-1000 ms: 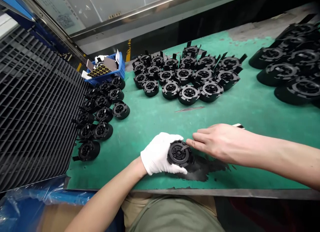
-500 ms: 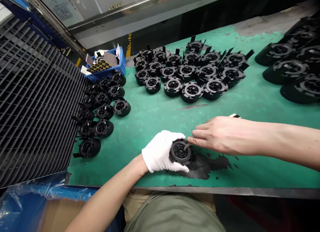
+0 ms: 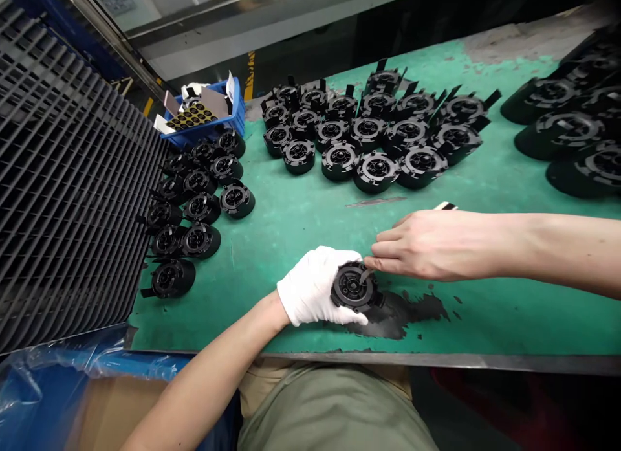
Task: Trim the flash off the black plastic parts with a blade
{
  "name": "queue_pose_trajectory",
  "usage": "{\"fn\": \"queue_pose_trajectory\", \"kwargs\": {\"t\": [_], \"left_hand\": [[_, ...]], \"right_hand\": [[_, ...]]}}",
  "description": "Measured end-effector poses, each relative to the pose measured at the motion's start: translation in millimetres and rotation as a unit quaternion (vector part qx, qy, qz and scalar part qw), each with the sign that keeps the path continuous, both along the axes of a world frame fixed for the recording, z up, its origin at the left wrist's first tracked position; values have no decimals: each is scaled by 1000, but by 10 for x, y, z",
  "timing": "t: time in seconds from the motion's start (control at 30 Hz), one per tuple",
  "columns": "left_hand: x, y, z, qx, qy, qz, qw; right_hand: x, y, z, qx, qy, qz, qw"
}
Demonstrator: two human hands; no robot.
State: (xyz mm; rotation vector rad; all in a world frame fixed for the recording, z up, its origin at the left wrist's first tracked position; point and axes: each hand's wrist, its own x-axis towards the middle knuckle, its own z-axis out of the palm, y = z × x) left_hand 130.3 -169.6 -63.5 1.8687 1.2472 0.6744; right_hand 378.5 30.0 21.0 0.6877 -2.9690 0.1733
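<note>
My left hand (image 3: 317, 289), in a white glove, is wrapped around a round black plastic housing (image 3: 353, 288) near the table's front edge. The housing's ringed, ribbed face points up. My bare right hand (image 3: 410, 247) is closed on a slim tool with a pointed, blade-like tip (image 3: 366, 274), which reaches onto the upper right of that face. A white-and-black end (image 3: 446, 206) shows behind the right hand; it may be the same tool's handle. The fingers hide most of the tool.
Several similar housings (image 3: 376, 171) stand in rows at the back middle, more (image 3: 237, 198) at the left and larger ones (image 3: 557, 134) at the right. A blue bin (image 3: 237, 108) with cards sits back left, beside a dark slatted rack (image 3: 72, 179). The green tabletop (image 3: 272, 244) is worn in places.
The whole view has shifted slightly. Both hands keep their grips on the housing and the tool, whose tip stays at the upper right of the housing's face.
</note>
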Motion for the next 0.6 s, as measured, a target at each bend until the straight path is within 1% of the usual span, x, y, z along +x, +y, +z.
{"fn": "queue_pose_trajectory", "kwargs": {"t": [0.07, 0.17, 0.3, 0.5, 0.6], "left_hand": [[4, -2, -18, 7, -4, 1, 1000], [8, -4, -38, 13, -4, 4, 1000], [15, -12, -47, 19, 6, 17, 1000], [4, 4, -55, 22, 17, 5, 1000], [-4, 22, -55, 23, 10, 3, 1000]], "right_hand": [[-15, 31, 2, 3, -13, 2, 1000], [-41, 69, 9, 26, -20, 11, 999], [-23, 60, 6, 43, 21, 25, 999], [163, -37, -83, 7, 20, -28, 999], [182, -33, -93, -4, 19, -25, 1000]]}}
